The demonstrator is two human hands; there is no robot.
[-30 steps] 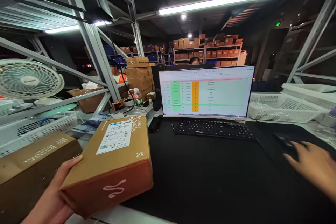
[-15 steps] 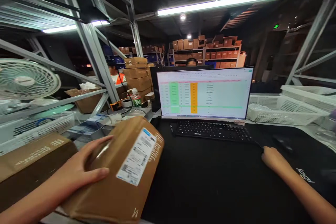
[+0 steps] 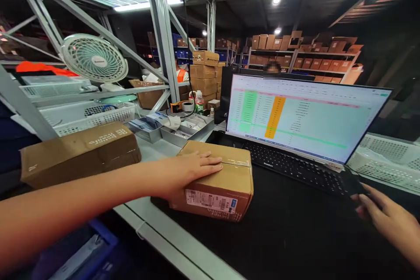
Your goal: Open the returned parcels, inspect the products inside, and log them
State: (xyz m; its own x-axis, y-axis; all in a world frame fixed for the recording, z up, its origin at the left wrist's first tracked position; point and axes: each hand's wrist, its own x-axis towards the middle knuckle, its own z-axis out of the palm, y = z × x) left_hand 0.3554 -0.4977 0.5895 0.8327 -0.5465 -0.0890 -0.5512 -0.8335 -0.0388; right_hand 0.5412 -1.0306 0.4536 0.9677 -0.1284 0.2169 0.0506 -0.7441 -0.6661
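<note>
A small brown cardboard box [image 3: 226, 186] with a shipping label on its near side lies on the black desk mat [image 3: 288, 236]. My left hand [image 3: 183, 173] rests flat on the box's top, fingers stretched out. My right hand [image 3: 389, 218] hovers low at the right over the mat, near a dark mouse [image 3: 352, 183] beside the keyboard [image 3: 295, 168]; its fingers are loosely spread and hold nothing. Behind the keyboard stands a monitor [image 3: 305, 118] showing a spreadsheet with green and orange columns.
A longer cardboard box [image 3: 78, 153] lies at the left on the grey table. Behind it stand white mesh baskets [image 3: 92, 116], a desk fan [image 3: 94, 59], metal trays [image 3: 187, 129] and shelf posts [image 3: 164, 39]. More baskets [image 3: 387, 157] sit at the right. People work among stacked cartons [image 3: 205, 76] farther back.
The box was turned over and set down flat on the mat under my left hand. My right hand pulled back to the right of the keyboard. My view swung left.
</note>
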